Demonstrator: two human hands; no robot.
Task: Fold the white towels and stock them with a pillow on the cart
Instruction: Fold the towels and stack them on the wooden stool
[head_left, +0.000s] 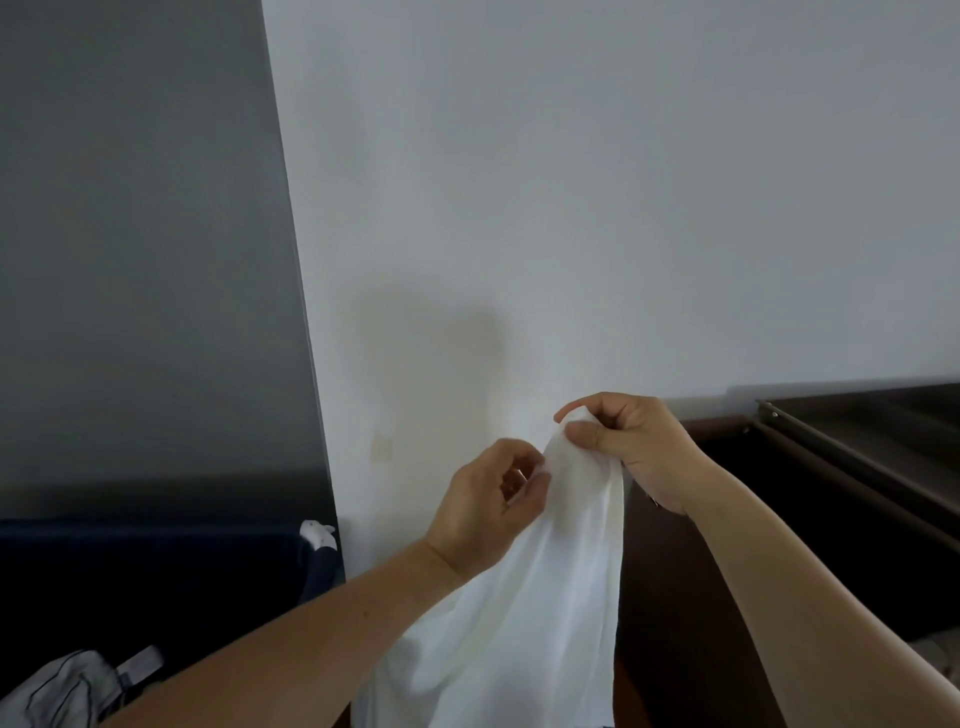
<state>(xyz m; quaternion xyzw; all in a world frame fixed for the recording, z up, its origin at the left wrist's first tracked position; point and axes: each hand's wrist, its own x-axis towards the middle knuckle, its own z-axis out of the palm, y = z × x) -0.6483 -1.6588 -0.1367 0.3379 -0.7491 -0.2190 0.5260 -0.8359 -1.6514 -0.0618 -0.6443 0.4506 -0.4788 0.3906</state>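
Pale wall (597, 208) fills most of your view, with a faint shadow and a small yellowish mark low on it; a grey panel (140, 234) stands to its left, meeting it along a near-vertical edge. Below the grey panel sits dark navy furniture (145, 571), a small white scrap (318, 534) on its right end and some light fabric with dark piping (57, 691) in the bottom-left corner. To your right, dark brown wooden furniture (841, 467) runs along the wall, its top rail slanting down toward the frame edge (what sort of unit it is cannot be told). No work surface shows under your hands. The white towel (524, 597) hangs in mid-air in front of the wall, between the two pieces of furniture. Long axis near vertical: top end up at your fingers, body draping down and spreading wider to the bottom edge of frame, where its lower end is cut off. Your right hand (628, 441) is closed, thumb against forefinger, pinching the topmost corner. Your left hand (488, 499) sits just below and to the left, fingers curled loosely with thumb and fingertips at the towel's left edge; contact looks likely, but whether they grip it firmly cannot be told.
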